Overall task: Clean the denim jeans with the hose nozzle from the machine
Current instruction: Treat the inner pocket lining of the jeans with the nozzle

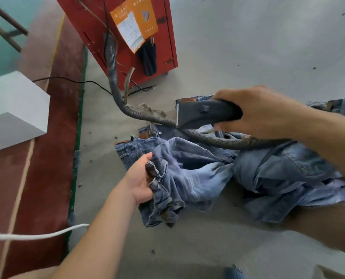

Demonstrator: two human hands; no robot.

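A pile of blue denim jeans [197, 174] lies crumpled on the grey surface [187, 248]. My left hand [141, 178] grips a bunched edge of the nearest pair at its left side. My right hand [262, 111] holds the dark hose nozzle [203, 113] above the pile, its flat wide mouth pointing left. A grey ribbed hose [115, 77] runs from the red machine [127, 37] down across the jeans and under my right arm.
Black cables [67, 79] trail from the machine across the floor. A white box [14, 109] sits at the left on a red strip. A white cord [37, 235] crosses the lower left. More jeans [340, 107] lie at the far right.
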